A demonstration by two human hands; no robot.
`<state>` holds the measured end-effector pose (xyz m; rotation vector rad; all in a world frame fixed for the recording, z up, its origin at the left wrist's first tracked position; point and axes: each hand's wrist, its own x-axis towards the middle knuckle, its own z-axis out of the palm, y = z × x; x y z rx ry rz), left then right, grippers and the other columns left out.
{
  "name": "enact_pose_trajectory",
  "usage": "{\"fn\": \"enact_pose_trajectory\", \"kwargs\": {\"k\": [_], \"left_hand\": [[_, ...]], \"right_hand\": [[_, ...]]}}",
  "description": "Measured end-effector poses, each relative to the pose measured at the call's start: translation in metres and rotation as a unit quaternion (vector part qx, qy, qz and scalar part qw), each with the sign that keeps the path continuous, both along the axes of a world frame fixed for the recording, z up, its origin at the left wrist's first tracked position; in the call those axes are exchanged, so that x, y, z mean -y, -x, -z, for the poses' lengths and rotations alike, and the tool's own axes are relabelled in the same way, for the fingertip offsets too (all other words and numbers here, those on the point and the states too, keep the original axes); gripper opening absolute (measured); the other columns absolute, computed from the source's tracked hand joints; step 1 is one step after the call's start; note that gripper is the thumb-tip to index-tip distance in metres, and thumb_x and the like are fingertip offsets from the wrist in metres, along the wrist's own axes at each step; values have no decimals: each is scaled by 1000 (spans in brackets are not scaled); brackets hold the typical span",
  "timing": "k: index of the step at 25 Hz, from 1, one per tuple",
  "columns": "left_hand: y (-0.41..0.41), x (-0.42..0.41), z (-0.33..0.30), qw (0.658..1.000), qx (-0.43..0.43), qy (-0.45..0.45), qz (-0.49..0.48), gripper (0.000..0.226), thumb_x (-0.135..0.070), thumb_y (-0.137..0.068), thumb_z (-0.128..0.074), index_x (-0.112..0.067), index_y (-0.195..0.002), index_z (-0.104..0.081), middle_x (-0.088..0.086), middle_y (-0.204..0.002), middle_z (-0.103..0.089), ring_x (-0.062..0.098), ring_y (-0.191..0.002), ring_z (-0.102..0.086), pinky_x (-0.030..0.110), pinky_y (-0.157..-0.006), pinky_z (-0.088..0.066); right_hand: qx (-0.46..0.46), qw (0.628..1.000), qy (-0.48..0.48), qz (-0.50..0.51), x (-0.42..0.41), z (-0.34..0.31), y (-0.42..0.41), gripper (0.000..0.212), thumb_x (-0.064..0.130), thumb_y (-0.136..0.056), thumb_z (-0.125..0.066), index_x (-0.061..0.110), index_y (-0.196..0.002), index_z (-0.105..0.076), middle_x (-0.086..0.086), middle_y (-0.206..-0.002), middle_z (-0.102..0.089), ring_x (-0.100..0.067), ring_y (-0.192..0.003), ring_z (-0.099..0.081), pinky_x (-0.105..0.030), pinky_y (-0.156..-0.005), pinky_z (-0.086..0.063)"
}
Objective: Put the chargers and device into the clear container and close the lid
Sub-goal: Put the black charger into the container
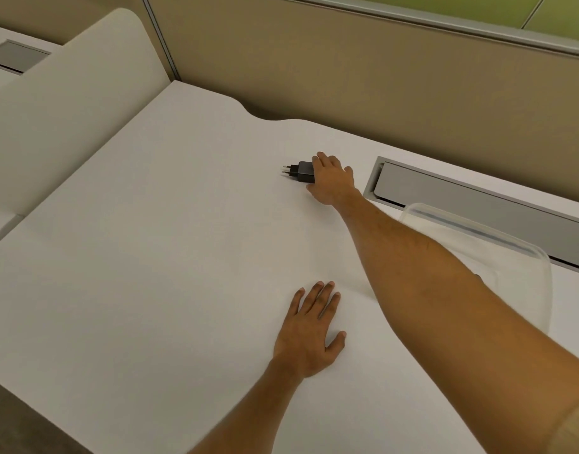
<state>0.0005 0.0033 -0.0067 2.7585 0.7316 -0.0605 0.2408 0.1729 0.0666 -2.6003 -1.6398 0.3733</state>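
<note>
A black charger (301, 171) with two round prongs pointing left lies on the white desk (150, 257), far from me. My right hand (332, 180) reaches across and its fingers wrap the charger's right end. My left hand (311, 332) rests flat on the desk, fingers spread, holding nothing. The clear container (498, 253) stands at the right, partly hidden behind my right forearm; what it holds is hard to make out.
A grey cable-tray slot (461, 198) runs along the desk's back right, just behind the container. A beige partition wall (347, 77) closes the far side. A white side panel (68, 109) rises at the left.
</note>
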Motion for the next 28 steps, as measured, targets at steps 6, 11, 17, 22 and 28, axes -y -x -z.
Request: {"fn": "enact_pose_trajectory", "kwargs": {"k": [6,11,17,22,28], "left_hand": [[-2,0,0,1000,-1,2,-4,69,-57,-94,-21,-21,-152,-8,-2,-161,0,15,-147,8,49,-119,0],[-1,1,2,1000,11,-2,-10,68,-55,-94,-29,-19,-151,-17,0,-161,-13,16,-148,-4,53,-118,-12],[-1,-1,2,1000,11,-10,-12,68,-56,-94,-29,-20,-151,-19,0,-160,-14,17,-147,-6,49,-120,-11],[1,-3,3,1000,25,-10,-11,68,-57,-94,-24,-21,-151,-14,-2,-161,-7,13,-148,1,41,-121,0],[-1,-1,0,999,39,-10,-6,68,-54,-93,-29,-20,-151,-17,-2,-160,-10,13,-147,0,39,-119,-1]], "right_hand": [[-18,1000,2,19,-11,7,-1,58,12,-93,-51,10,-147,-28,-8,-152,-35,-29,-139,-30,-54,-111,-27],[66,996,-27,47,-13,12,8,44,8,-90,-53,2,-133,-45,-14,-127,-57,-31,-114,-56,-43,-98,-40],[58,995,-53,60,3,5,15,37,2,-87,-55,-1,-124,-52,-17,-118,-60,-34,-103,-62,-36,-82,-48],[66,990,-105,67,31,-16,10,36,0,-84,-55,-1,-121,-54,-17,-115,-62,-35,-97,-63,-38,-79,-48],[79,979,-161,102,83,-47,-3,37,4,-81,-58,1,-118,-56,-16,-113,-63,-34,-94,-62,-37,-74,-48]]}}
